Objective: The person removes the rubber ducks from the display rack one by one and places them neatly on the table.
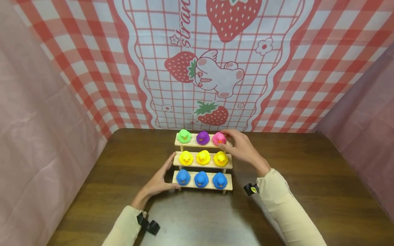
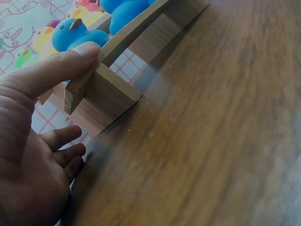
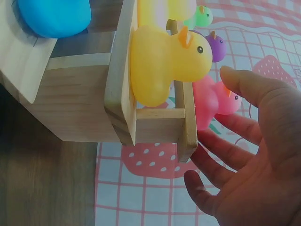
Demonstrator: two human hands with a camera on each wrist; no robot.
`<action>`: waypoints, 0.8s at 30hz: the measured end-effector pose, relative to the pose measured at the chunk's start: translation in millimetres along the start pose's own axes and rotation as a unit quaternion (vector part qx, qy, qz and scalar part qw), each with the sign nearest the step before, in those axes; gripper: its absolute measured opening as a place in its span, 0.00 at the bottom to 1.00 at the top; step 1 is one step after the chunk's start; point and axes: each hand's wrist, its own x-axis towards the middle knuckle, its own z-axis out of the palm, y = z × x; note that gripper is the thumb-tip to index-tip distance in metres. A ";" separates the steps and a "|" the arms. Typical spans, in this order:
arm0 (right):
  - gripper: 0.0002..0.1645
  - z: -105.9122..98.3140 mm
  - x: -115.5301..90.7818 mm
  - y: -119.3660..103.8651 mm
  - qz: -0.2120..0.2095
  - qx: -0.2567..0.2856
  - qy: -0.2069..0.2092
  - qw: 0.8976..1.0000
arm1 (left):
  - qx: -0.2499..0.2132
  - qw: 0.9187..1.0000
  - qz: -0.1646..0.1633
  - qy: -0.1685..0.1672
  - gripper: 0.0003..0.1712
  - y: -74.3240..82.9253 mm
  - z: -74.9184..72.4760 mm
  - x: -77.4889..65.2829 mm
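A three-tier wooden stand (image 1: pixel 228 186) bears rubber ducks. Its top tier carries a green duck (image 1: pixel 184 136), a purple duck (image 1: pixel 203 138) and a pink duck (image 1: pixel 219 138). Three yellow ducks (image 1: pixel 203 157) sit on the middle tier and three blue ducks (image 1: pixel 201 179) on the lowest. My right hand (image 1: pixel 241 147) has thumb and fingers around the pink duck at the top right end. At the stand's left side is my left hand (image 1: pixel 158 179), fingers spread. In the left wrist view its thumb (image 2: pixel 70 59) rests on the lowest plank beside a blue duck; the index finger is hidden.
The stand is on a brown wooden table (image 1: pixel 292 164). Behind it hangs a red-and-white checked cloth (image 1: pixel 295 68) with strawberry prints, reaching down to the table's far edge. Pale pink cloth (image 1: pixel 40 119) hangs at both sides.
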 end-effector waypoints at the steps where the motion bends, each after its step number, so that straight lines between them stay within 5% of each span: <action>1: 0.31 0.2 0.3 -0.4 0.000 0.000 0.001 1.000 | -0.002 1.000 0.001 0.000 0.68 0.2 0.0 0.1; 24: 0.30 -15.8 -3.4 3.5 0.003 -0.003 0.034 0.999 | -0.017 1.000 -0.001 0.001 0.69 -1.9 -0.1 -0.2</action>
